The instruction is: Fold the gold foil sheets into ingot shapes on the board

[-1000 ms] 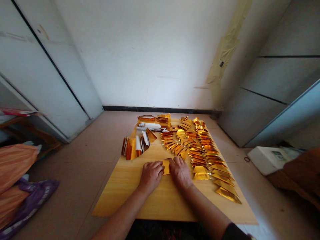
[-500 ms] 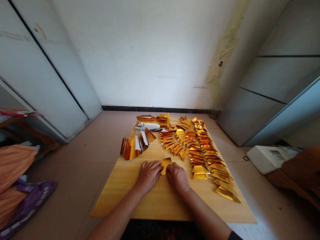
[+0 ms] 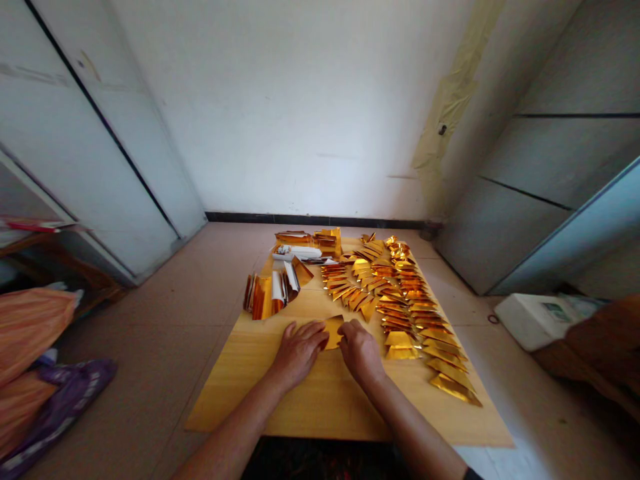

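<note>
Sheet [image 3: 334, 335], one, gold: laid on board [image 3: 325, 400]; left side covered by left hand [image 3: 300, 350], right edge met by right hand's [image 3: 361, 350] curled fingers. Whether it is pinched by either cannot be told; fingertips partly hidden. Folded pieces [image 3: 415, 293]: overlapped, rightward and beyond grip. Stack [image 3: 261, 298]: placed beyond left hand.
</note>
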`<state>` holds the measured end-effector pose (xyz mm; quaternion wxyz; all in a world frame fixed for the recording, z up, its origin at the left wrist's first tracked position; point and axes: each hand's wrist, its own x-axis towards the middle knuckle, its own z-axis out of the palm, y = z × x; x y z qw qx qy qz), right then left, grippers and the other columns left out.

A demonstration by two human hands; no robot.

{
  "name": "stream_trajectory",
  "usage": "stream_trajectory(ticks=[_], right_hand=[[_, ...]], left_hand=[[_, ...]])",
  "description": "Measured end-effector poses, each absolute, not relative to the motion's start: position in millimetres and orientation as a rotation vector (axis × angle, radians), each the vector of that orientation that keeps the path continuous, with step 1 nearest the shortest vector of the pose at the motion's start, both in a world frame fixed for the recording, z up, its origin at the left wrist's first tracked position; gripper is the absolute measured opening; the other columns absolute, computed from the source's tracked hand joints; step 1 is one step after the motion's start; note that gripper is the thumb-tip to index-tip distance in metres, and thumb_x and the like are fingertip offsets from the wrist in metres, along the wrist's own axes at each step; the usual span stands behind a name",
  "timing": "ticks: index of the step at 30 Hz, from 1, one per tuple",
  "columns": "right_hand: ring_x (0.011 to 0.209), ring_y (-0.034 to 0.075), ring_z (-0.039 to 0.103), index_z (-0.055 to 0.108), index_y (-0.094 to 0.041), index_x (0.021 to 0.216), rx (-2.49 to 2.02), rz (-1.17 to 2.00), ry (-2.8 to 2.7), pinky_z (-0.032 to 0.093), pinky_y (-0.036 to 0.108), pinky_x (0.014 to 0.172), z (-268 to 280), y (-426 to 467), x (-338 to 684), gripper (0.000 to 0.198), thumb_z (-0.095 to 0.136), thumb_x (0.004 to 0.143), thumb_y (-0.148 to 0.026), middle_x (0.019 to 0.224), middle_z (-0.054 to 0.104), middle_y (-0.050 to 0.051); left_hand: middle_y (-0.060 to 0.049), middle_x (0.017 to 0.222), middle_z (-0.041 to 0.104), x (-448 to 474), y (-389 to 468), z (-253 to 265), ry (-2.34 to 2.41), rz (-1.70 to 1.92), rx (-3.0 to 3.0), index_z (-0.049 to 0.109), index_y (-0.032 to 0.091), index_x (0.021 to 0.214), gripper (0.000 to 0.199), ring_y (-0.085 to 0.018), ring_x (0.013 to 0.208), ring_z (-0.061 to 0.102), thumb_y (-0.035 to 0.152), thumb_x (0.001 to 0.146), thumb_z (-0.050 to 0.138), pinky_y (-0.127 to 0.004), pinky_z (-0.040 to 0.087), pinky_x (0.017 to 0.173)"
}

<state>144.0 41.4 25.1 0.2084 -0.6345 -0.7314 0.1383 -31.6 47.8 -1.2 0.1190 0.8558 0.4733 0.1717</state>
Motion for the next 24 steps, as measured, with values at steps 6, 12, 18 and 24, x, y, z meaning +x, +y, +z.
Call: stream_trajectory(ticks=[6,12,18,24], right_hand=[[0.072,0.013,0.057,0.058,-0.019,0.08,-1.665,0.629,-2.028,0.035,0.02,0.063,20,51,120,0.018,0.048,0.074,-0.005,0.077,0.062,0.001],[0.07,0.013,0.056,0.057,-0.02,0.079,-1.782,0.655,-2.026,0.03,0.022,0.059,18,56,121,0.014,0.048,0.075,-0.01,0.075,0.062,0.001],[0.07,0.014,0.056,0.059,-0.021,0.085,-1.856,0.62,-2.045,0.028,0.022,0.057,20,55,117,0.011,0.053,0.076,-0.02,0.078,0.062,0.001],[0.069,0.014,0.055,0.06,-0.022,0.082,-1.873,0.64,-2.012,0.027,0.022,0.056,17,57,116,0.007,0.056,0.075,-0.022,0.077,0.063,0.001]], left_hand=[[-0.004,0.134,0.054,-33,59,1,1.371,0.449,2.461,0.056,0.03,0.119,0.038,-0.022,0.124,0.046,0.016,0.085,0.047,-0.052,0.027,0.104],[-0.004,0.135,0.053,-38,67,-4,1.304,0.458,2.482,0.056,0.03,0.119,0.036,-0.022,0.125,0.046,0.018,0.086,0.047,-0.054,0.024,0.107],[-0.003,0.14,0.047,-43,66,-9,1.263,0.437,2.516,0.051,0.032,0.125,0.045,-0.022,0.129,0.042,0.012,0.086,0.043,-0.057,0.021,0.108],[-0.003,0.144,0.042,-46,67,-9,1.231,0.351,2.53,0.046,0.034,0.131,0.052,-0.021,0.133,0.037,0.008,0.086,0.04,-0.057,0.021,0.109]])
